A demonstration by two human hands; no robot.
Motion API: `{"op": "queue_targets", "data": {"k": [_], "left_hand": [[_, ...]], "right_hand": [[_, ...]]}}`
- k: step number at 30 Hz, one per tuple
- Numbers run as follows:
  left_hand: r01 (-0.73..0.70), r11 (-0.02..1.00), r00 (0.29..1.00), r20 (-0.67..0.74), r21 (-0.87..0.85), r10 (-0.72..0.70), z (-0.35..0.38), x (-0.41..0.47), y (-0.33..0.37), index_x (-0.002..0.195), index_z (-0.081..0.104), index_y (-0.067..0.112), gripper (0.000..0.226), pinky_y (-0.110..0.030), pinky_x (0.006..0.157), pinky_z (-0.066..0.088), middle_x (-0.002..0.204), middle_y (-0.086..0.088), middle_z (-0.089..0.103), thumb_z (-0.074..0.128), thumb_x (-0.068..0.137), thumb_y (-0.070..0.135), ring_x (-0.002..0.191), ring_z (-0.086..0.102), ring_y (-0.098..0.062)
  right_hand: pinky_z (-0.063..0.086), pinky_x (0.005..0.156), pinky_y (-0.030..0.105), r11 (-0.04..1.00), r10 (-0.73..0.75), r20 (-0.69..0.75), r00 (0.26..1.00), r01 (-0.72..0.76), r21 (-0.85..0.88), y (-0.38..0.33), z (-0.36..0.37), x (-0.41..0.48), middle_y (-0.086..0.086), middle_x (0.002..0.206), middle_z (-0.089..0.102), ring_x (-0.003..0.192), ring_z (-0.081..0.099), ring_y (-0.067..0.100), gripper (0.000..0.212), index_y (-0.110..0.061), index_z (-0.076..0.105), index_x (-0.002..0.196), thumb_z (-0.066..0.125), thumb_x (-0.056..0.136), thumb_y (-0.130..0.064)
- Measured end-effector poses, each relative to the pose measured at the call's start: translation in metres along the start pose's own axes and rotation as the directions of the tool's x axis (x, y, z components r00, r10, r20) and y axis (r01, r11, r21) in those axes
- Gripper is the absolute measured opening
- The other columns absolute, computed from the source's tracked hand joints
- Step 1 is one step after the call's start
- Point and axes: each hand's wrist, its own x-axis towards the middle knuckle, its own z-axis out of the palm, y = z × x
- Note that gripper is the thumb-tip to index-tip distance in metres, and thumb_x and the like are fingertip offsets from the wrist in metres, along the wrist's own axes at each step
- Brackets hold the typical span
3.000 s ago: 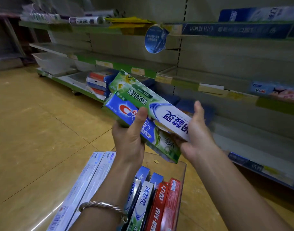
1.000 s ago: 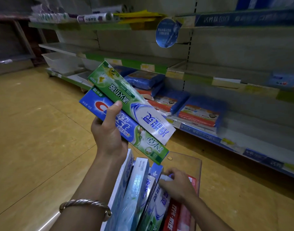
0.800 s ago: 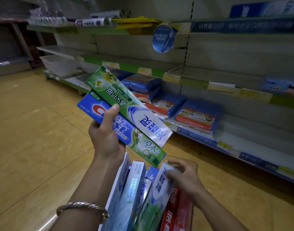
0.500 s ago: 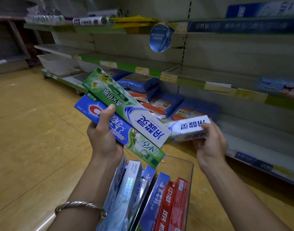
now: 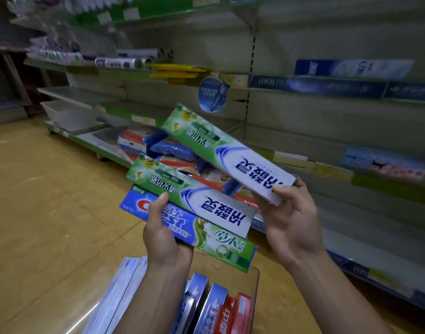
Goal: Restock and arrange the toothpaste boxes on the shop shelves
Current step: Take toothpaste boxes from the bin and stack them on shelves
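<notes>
Three long cardboard toothpaste boxes are up in the hands. The left hand (image 5: 166, 239) grips two of them together: a blue-and-green box (image 5: 206, 235) nearest the palm and a green-and-white box (image 5: 197, 196) lying along its far edge. The thumb is laid straight across the blue front; the other fingers curl behind the pair, out of sight. The right hand (image 5: 291, 220) pinches the white end of a matching green-and-white box (image 5: 230, 155), thumb on the printed face, fingers folded under it. This one slants up and leftward from the fingertips and sits just apart from the left hand's pair.

All three have bold lettering that reads upside down (the blue one also shows a red-and-white logo beside the thumb). Through the gap between the boxes, blue plastic packets (image 5: 172, 150) on a low shelf are half covered. Below both wrists a clear plastic bin (image 5: 254, 280) holds blue boxes (image 5: 211, 307) and red boxes (image 5: 240, 312) standing on end, cut off by the lower edge. Pale flat boxes (image 5: 120, 295) lie left of the left forearm, also cut off. Beyond the fingers run pale metal shelves (image 5: 351, 213); the upper ones are too blurred to read.
</notes>
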Motion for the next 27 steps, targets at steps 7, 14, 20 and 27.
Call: {"op": "queue_targets", "data": {"k": [7,14,20,27], "left_hand": [[0.062,0.996,0.99,0.132,-0.056,-0.054,0.137,-0.028,0.034,0.087,0.063,0.02,0.017,-0.026,0.06,0.058,0.075,0.002,0.072,0.047,0.092,0.022,0.067,0.07,-0.015],[0.112,0.994,0.965,0.24,-0.008,-0.107,0.327,-0.069,0.115,0.096,0.066,0.021,0.028,-0.031,0.07,0.059,0.087,0.0,0.074,0.055,0.071,0.028,0.076,0.07,-0.018],[0.154,0.954,0.879,0.406,0.258,-0.251,0.502,-0.099,0.216,0.101,0.067,0.015,0.038,-0.047,0.077,0.059,0.098,-0.01,0.074,0.066,0.064,0.024,0.083,0.072,-0.028],[0.128,0.795,0.682,0.53,0.592,-0.504,0.695,-0.136,0.309,0.106,0.065,0.001,0.054,-0.041,0.06,0.06,0.089,-0.019,0.074,0.08,0.055,0.013,0.066,0.071,-0.031]], "right_hand": [[0.057,0.059,0.028,0.975,-0.024,0.003,1.0,0.024,-0.219,-0.112,0.05,0.019,0.019,0.105,0.061,0.08,0.068,0.021,0.049,-0.016,0.051,0.095,0.078,0.054,-0.016],[0.057,0.061,0.036,0.949,0.022,0.09,0.996,0.007,-0.316,-0.281,0.16,0.038,0.015,0.106,0.069,0.085,0.07,0.027,0.082,-0.013,0.059,0.11,0.093,0.036,-0.025],[0.05,0.061,0.026,0.798,0.139,0.203,0.969,0.012,-0.603,-0.456,0.267,0.053,0.012,0.092,0.058,0.082,0.061,0.021,0.051,-0.01,0.047,0.093,0.072,0.049,-0.005],[0.057,0.078,0.04,0.663,0.187,0.139,0.972,-0.02,-0.748,-0.599,0.411,0.059,0.009,0.112,0.071,0.1,0.069,0.029,0.063,-0.016,0.056,0.12,0.077,0.061,-0.017]]}}
